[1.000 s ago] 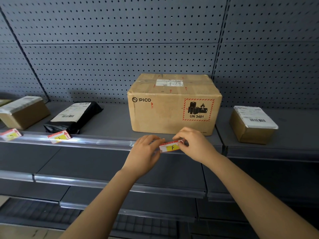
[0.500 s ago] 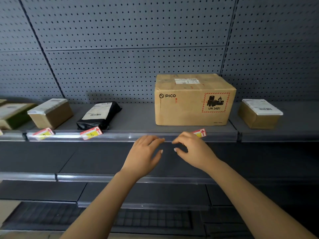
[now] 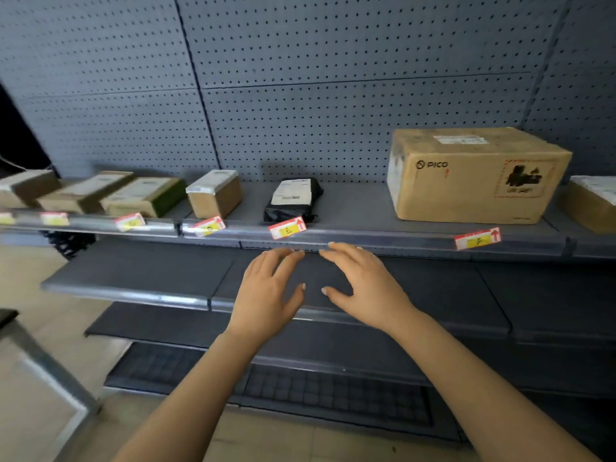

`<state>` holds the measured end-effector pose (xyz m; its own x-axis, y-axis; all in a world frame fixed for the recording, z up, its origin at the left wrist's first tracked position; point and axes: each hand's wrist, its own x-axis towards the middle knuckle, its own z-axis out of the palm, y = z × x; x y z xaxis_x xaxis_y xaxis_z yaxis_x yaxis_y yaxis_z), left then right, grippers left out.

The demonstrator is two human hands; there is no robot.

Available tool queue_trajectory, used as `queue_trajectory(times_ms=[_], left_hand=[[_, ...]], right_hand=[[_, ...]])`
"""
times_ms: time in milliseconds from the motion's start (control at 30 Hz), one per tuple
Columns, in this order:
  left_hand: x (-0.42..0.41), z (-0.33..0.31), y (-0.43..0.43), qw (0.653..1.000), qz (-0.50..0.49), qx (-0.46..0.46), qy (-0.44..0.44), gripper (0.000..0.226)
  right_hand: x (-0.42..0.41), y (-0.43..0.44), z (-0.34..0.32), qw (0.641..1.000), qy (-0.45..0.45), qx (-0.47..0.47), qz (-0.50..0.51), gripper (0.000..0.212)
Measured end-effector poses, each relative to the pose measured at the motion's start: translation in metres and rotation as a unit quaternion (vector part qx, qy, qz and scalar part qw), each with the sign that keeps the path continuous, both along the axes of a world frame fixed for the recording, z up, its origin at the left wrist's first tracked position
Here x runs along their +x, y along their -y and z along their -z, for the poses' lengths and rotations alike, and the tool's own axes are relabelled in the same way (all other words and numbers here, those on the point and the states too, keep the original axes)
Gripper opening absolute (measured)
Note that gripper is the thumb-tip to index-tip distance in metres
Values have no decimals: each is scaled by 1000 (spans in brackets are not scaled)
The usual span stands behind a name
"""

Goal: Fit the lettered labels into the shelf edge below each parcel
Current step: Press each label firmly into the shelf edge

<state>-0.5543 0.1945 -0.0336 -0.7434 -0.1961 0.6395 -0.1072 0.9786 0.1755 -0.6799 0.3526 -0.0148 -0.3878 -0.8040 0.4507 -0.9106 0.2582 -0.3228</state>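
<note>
Below shelf edge (image 3: 366,236): left hand (image 3: 266,291), right hand (image 3: 363,285) spread, empty.

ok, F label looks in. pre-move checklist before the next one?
1. F label sits in shelf edge below PICO box: ok, slightly tilted.
2. E label below black mailer: ok.
3. Left hand empty: ok.
4. Right hand empty: ok.
5. Rightmost parcel labelled: cannot tell, cut off by the frame.
6. Next label's whereabouts: cannot tell.
</note>
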Motion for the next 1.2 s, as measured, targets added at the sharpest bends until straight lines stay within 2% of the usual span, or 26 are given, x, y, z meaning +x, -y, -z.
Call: queue_trajectory(times_ms=[367, 667, 933, 1200], left_hand=[[140, -8, 145, 987, -162, -10, -1, 53], [199, -13, 304, 960, -279, -6, -8, 55], [226, -25, 447, 944, -330, -11, -2, 57], [254, -14, 557, 945, -327, -1, -14, 54]], right_hand=[[92, 205, -18, 984, -39, -9, -172, 61], [130, 399, -18, 964, -49, -43, -256, 58], [155, 559, -28, 954, -45, -40, -294, 56], [181, 667, -20, 949, -48, -39, -310, 55]])
